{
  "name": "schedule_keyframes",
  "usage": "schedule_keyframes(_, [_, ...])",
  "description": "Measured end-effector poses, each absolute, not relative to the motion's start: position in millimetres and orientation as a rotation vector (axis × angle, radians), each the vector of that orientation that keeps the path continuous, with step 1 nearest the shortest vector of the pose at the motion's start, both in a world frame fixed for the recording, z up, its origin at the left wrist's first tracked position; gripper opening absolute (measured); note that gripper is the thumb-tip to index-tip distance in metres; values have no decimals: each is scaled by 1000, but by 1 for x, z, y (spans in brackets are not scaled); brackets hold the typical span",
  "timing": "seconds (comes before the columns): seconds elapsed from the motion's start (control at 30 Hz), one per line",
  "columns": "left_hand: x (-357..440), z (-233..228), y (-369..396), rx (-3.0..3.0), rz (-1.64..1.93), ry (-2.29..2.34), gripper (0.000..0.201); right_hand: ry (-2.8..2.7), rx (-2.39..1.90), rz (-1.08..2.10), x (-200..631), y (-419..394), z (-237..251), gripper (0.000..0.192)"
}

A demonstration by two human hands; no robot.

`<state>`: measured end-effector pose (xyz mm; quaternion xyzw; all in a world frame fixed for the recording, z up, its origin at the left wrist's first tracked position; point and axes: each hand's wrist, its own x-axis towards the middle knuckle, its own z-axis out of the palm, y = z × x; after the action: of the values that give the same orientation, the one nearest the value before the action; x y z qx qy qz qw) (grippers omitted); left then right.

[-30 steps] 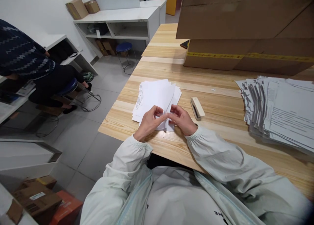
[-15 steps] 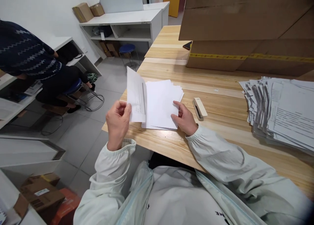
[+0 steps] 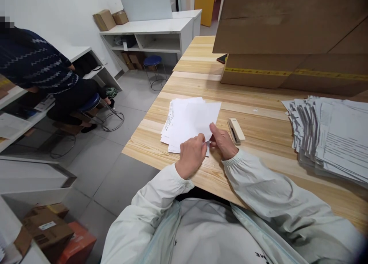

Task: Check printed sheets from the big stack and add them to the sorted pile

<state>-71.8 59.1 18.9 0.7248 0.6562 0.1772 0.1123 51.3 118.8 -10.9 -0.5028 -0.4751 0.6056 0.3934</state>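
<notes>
A small stack of white paper sheets [image 3: 186,120] lies on the wooden table [image 3: 258,118] in front of me. My left hand [image 3: 192,155] and my right hand [image 3: 222,141] meet at the stack's near edge. Both pinch the top sheet, which lifts slightly at its right corner. A beige stapler [image 3: 236,130] rests just right of my right hand. Light grey-green sleeves cover both my arms.
A thick fanned pile of printed papers [image 3: 330,135] sits at the right. Large cardboard boxes [image 3: 287,37] stand at the table's far side. A seated person in a dark patterned sweater [image 3: 34,68] is at the left by white desks. Boxes [image 3: 48,229] lie on the floor.
My left hand, which held a sheet lifted at the left, has come back to the stack's near edge beside my right hand. The lifted sheet is no longer raised.
</notes>
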Motion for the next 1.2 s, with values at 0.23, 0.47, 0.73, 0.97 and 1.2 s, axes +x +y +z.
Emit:
schedule_keyframes(0.23, [-125, 28, 49, 1516, 1383, 1782, 23, -1227, -1245, 1307, 67, 104, -10, 27])
schedule_keyframes(0.47, [-154, 32, 35, 753, 1232, 1032, 79, -1165, -1145, 1463, 123, 62, 8, 24])
schedule_keyframes(0.73, [-93, 36, 35, 803, 1142, 975, 46, -1198, -1116, 1157, 132, 46, 13, 56])
schedule_keyframes(0.97, [-89, 61, 39, 1268, 1207, 972, 25, -1186, -1060, 984, 138, 43, 33, 34])
schedule_keyframes(1.2, [-78, 60, 37, 1326, 1121, 998, 26, -1507, -903, 1012, 140, 47, 21, 10])
